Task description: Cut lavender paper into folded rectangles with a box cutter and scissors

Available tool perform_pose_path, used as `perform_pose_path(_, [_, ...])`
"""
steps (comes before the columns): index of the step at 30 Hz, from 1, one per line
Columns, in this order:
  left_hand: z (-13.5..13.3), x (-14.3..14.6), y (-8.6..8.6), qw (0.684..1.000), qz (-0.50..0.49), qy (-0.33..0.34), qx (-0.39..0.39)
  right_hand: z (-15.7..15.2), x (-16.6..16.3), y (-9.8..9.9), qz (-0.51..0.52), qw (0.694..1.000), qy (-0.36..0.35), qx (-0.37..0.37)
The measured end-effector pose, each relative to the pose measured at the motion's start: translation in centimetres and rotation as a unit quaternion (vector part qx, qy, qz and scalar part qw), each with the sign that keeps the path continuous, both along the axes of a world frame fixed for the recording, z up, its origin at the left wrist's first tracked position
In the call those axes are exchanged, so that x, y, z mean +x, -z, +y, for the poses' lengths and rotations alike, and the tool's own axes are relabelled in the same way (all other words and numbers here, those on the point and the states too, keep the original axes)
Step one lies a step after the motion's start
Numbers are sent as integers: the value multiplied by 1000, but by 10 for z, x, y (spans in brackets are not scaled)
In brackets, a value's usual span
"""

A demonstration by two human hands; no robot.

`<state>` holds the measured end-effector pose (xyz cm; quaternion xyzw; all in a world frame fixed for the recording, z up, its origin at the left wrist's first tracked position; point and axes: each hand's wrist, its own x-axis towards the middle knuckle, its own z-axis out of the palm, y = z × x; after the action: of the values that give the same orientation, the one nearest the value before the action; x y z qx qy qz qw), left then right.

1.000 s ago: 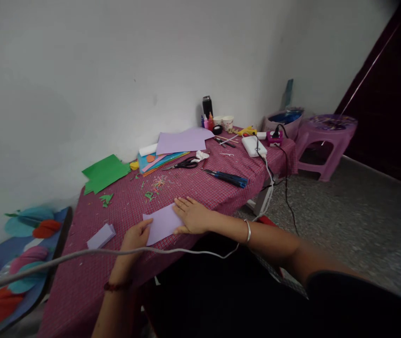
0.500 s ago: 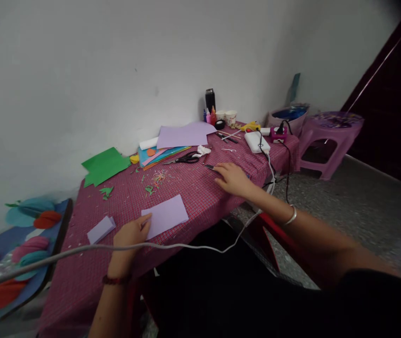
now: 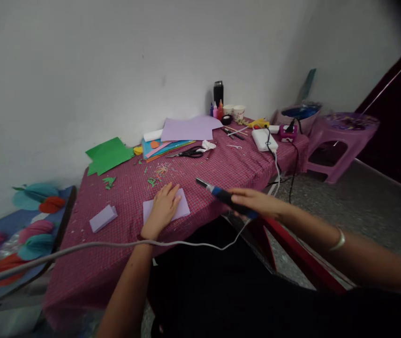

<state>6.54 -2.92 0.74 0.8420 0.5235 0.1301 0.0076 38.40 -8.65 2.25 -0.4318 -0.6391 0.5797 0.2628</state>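
My left hand lies flat with fingers spread on a lilac paper sheet near the front edge of the table. My right hand is closed around a blue-handled cutter, held just above the table's front edge to the right of the sheet, its tip pointing back left. A small folded lilac piece lies left of my left hand.
Black scissors, a stack of coloured paper, green paper and scraps lie farther back. Bottles and cups, a white power bank and a glue gun are at the far right. A purple stool stands beyond. A white cable crosses in front.
My right hand left the lilac sheet, reached to the blue cutter farther back, picked it up and brought it near. My left hand moved from the sheet's edge onto it.
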Motion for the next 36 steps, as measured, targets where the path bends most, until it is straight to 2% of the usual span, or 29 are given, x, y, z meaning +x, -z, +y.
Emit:
perform_pose_path(1, [2,0,4,1000,13,-11,-5,-16,-6,5,59,993,-28,-94])
perform_pose_path(3, [3,-2,11,999,37,-21,-15,-40,-19,17,123,965,-68,-221])
perform_pose_path(6, [5,-6,16,999,43,-19,-18,-57,-36,31,157,937,-88,-300])
perform_pose_path(15, [10,-10,22,1000,-14,-16,-11,-60,-48,36,188,929,-58,-312])
perform_pose_path(21, [10,-10,21,1000,-15,-13,-2,-62,-51,43,210,926,-23,-313])
perform_pose_path(27, [6,-7,17,1000,5,-12,11,-65,-66,38,239,920,-7,-311])
perform_pose_path(30, [4,-4,14,1000,23,-19,9,-68,-78,36,267,911,-16,-314])
perform_pose_path(36, [2,0,10,999,40,-22,2,-67,-101,36,322,877,25,-356])
